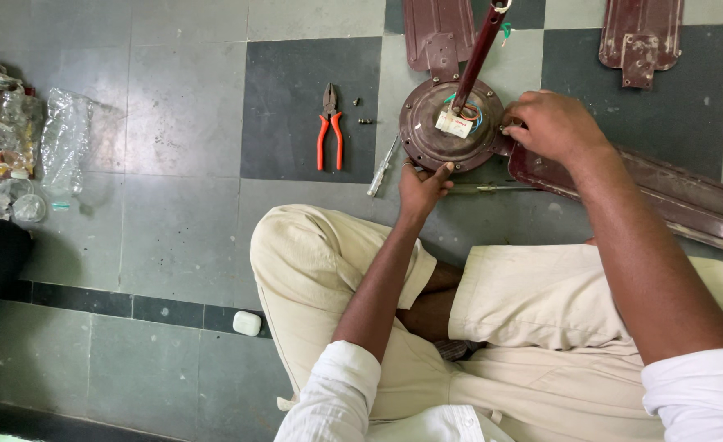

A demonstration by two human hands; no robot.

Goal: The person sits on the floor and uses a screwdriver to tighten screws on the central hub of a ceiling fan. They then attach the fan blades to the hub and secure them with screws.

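While my left hand (423, 185) presses its fingertips against the near rim of the round brown ceiling-fan motor housing (447, 124), my right hand (551, 124) sits curled at the housing's right edge, just where a brown fan blade (672, 196) meets it; I judge the fingers pinched on a small fastener there, though the knuckles hide it and I cannot tell for certain. Housing lies flat on the grey and dark tiled floor (181, 123), between my knees and the far blades, with its downrod (480, 51) slanting up and away and a white capacitor block (454, 124) with blue wiring on top. Note to self: keep the left hand as the brace, thumb and fingers spread on the rim, so the housing does not spin under the right hand's twisting. Keep the blade bracket square to its seat, or the thread may bind. Red-handled pliers (330, 129) lie to the left on the dark tile, two loose screws (362, 112) just beside them, a screwdriver (382, 167) nearer the housing. Two more blades (439, 33) rest at the far edge of the floor in view. Loose screws could roll; keep them grouped.
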